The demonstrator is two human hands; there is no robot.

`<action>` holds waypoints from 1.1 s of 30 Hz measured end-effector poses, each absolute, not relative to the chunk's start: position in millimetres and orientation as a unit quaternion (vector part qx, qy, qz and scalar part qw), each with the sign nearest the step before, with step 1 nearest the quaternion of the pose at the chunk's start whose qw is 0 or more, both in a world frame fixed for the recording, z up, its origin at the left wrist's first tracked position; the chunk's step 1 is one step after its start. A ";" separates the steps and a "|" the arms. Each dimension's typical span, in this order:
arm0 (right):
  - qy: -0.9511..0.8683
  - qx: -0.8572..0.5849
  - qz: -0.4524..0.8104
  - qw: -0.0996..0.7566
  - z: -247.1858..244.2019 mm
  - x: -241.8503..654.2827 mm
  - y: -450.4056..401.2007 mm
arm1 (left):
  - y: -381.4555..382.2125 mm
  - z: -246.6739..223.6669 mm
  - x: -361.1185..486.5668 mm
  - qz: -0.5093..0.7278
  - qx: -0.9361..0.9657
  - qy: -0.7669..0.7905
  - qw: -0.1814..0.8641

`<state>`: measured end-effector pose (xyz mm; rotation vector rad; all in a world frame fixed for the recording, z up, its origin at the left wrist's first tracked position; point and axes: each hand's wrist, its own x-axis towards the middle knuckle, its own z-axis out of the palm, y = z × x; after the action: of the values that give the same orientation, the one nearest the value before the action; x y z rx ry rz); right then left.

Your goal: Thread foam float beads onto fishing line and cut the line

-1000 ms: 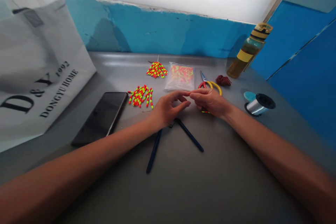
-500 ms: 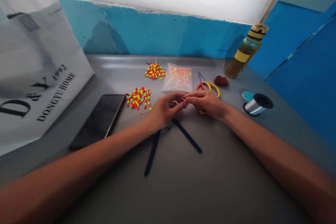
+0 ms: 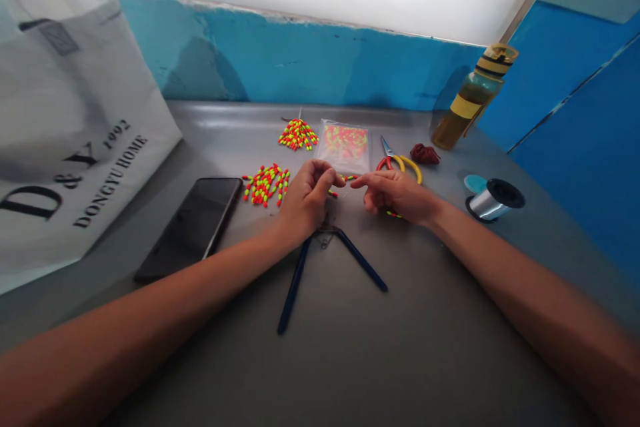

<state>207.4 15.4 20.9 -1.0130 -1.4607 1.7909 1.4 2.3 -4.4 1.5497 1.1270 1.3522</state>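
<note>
Left hand: fingers bent, can't tell its grip. Right hand: index extended, grip unclear. Beads show between your hands. Risk: loose pinch drops them; nearby pliers might snag.

A craft workspace: beads, scissors and a spool share a grey table.

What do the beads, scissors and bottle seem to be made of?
Beads: probably plastic, smooth-looking, by their vivid, even colours.
Scissors: blades likely metal, silvery and shiny; handles likely plastic, red and yellow.
Bottle: see-through, glossy; glass or clear plastic, unclear.
</note>
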 end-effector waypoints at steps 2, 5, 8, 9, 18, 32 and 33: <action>-0.572 -0.382 0.662 0.298 21.9 207.3 14.8 | 2.9 -4.0 1.1 0.553 0.590 0.426 0.406; -0.578 -0.377 0.659 0.297 21.9 206.7 14.9 | 4.3 -3.9 -0.5 0.571 0.568 0.430 0.408; -0.560 -0.376 0.673 0.304 19.9 207.6 16.6 | 7.2 -5.0 -2.6 0.586 0.551 0.472 0.361; -0.554 -0.377 0.676 0.307 19.1 208.1 17.5 | 8.6 -5.7 -3.0 0.592 0.548 0.480 0.345; -0.573 -0.382 0.656 0.308 19.1 206.0 18.3 | 3.0 -9.7 -3.4 0.565 0.691 0.411 0.187; -0.612 -0.386 0.633 0.276 26.3 201.3 13.3 | -1.7 -4.9 4.0 0.474 0.765 0.370 0.229; -0.604 -0.388 0.639 0.277 26.2 201.6 13.6 | -1.9 -4.4 3.6 0.474 0.759 0.382 0.230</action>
<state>201.6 13.6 26.2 -1.0420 -1.6212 1.7154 3.6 -1.9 -4.4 2.0888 1.0506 1.3051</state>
